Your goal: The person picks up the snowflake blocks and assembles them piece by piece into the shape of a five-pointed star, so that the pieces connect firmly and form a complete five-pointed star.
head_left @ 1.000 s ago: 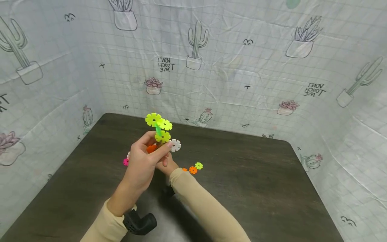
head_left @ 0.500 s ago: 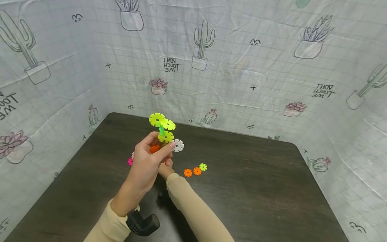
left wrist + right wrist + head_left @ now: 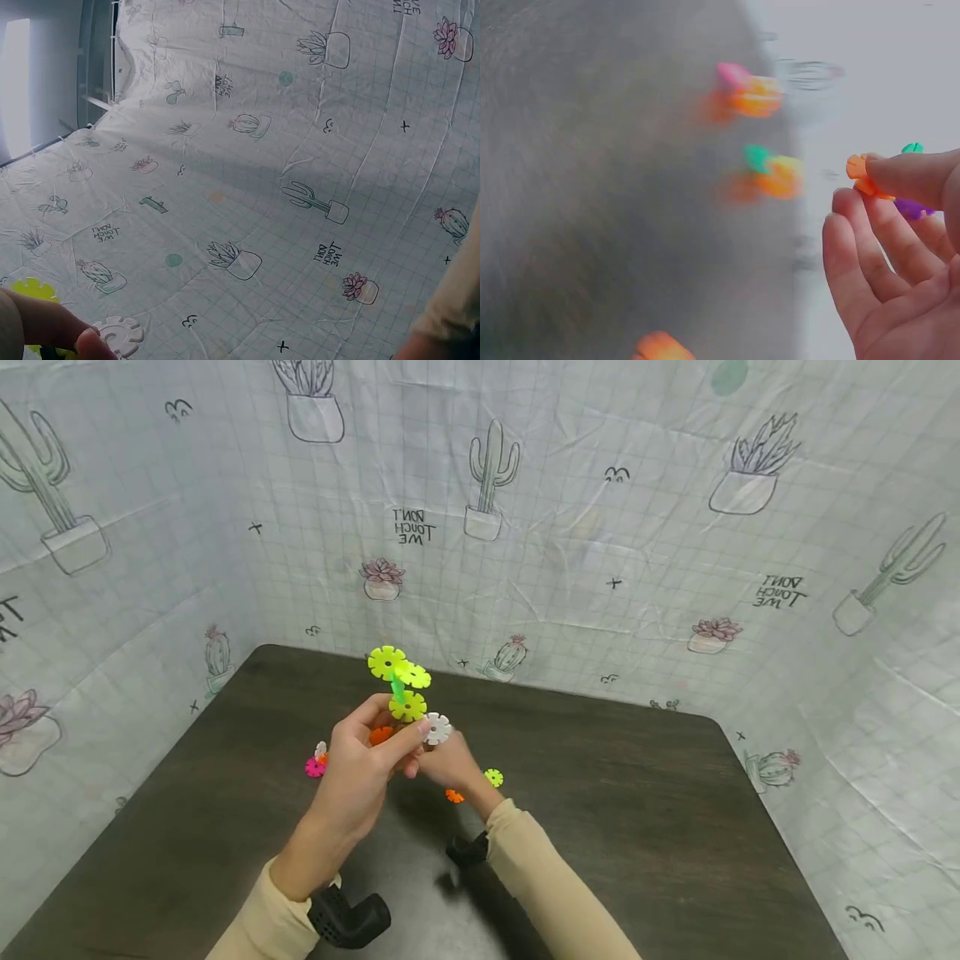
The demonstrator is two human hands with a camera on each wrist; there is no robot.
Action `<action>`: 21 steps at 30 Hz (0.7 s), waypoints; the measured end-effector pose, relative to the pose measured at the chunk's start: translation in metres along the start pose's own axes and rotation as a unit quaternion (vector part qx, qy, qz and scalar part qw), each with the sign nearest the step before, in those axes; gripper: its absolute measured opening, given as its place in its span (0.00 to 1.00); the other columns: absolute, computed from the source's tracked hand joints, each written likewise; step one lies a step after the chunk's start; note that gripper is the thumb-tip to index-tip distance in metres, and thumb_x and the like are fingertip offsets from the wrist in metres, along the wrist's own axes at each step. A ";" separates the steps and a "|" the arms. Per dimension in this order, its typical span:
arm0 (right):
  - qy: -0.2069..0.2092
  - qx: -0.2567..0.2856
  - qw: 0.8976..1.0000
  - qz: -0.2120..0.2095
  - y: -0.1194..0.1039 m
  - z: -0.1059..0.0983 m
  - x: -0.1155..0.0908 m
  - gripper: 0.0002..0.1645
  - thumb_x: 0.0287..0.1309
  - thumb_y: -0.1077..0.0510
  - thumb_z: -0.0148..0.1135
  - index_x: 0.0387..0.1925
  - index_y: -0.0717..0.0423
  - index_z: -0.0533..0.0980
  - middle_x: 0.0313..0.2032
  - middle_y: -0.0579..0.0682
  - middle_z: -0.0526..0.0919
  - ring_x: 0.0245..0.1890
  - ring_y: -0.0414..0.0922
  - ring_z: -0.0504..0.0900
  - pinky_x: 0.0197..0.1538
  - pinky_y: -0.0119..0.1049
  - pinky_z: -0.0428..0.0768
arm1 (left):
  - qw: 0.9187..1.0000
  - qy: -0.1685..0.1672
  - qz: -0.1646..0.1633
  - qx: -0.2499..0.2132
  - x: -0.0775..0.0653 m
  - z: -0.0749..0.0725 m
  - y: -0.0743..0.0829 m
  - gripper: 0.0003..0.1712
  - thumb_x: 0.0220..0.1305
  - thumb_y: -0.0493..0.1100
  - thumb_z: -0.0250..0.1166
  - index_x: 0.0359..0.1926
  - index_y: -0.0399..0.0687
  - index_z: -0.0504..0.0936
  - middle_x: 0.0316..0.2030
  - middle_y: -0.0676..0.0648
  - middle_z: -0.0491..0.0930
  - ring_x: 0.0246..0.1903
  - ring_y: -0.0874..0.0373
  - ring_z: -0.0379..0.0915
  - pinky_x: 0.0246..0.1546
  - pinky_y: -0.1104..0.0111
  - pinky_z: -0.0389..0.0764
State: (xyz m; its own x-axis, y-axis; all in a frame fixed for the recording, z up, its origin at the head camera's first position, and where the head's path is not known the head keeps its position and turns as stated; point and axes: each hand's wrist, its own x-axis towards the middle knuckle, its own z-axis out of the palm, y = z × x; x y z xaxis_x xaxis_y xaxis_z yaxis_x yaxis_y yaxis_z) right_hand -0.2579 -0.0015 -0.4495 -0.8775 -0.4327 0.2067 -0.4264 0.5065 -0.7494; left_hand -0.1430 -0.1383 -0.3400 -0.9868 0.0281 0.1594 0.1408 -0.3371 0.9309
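Head camera: a linked cluster of notched, plastic-looking discs rises above the curled fingers of a person's left hand, over the tabletop. Three thin yellow-green rounds with petal-cut rims and small dark centre holes crown it, with a brighter green part set on edge among them; a white disc sits to the right, at the thumb tip, and an orange disc shows inside the curve of the hand. Thumb and fingers pinch the cluster's lower part.

Partly hidden beyond it is the right hand; the right wrist view catches its thumb pinching a glossy orange piece against the fingertips, the fingers below slightly spread, with bits of green and purple behind the thumb. On the dark, wood-grained surface lie a pink, white and orange group at left, and an orange round and a yellow-green round near the right wrist. Wrinkled, grid-lined cloth, printed with potted cacti and mirrored lettering, hangs along the far, left and right sides.
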 end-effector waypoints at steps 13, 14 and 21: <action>0.058 0.078 0.991 -0.093 -0.055 -0.122 -0.083 0.30 0.65 0.67 0.65 0.64 0.52 0.67 0.36 0.54 0.84 0.33 0.43 0.87 0.40 0.36 0.87 | 1.000 -0.019 0.007 0.016 0.003 0.016 -0.004 0.14 0.68 0.32 0.64 0.53 0.36 0.74 0.32 0.47 0.75 0.26 0.58 0.72 0.27 0.74 0.80; 0.062 0.074 0.990 -0.102 -0.057 -0.126 -0.089 0.29 0.64 0.67 0.66 0.62 0.53 0.68 0.36 0.54 0.85 0.32 0.42 0.87 0.38 0.35 0.86 | 1.000 -0.022 0.008 0.019 0.003 0.018 -0.005 0.15 0.68 0.32 0.64 0.53 0.36 0.74 0.32 0.47 0.75 0.26 0.58 0.73 0.27 0.74 0.80; 0.083 0.020 0.982 -0.169 -0.063 -0.140 -0.122 0.28 0.61 0.70 0.67 0.61 0.53 0.75 0.33 0.48 0.85 0.30 0.40 0.84 0.35 0.32 0.84 | 0.999 -0.042 0.011 0.019 0.001 0.027 -0.010 0.14 0.68 0.32 0.64 0.53 0.36 0.74 0.33 0.46 0.75 0.28 0.57 0.73 0.28 0.73 0.80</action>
State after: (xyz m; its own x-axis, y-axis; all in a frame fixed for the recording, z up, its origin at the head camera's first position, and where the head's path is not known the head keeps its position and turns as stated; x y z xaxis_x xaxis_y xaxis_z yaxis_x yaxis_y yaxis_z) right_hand -0.1545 0.1241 -0.3400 -0.7125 -0.4425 0.5445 -0.6932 0.3242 -0.6437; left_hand -0.1431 -0.1095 -0.3401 -0.9732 0.1011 0.2067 0.1677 -0.3034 0.9380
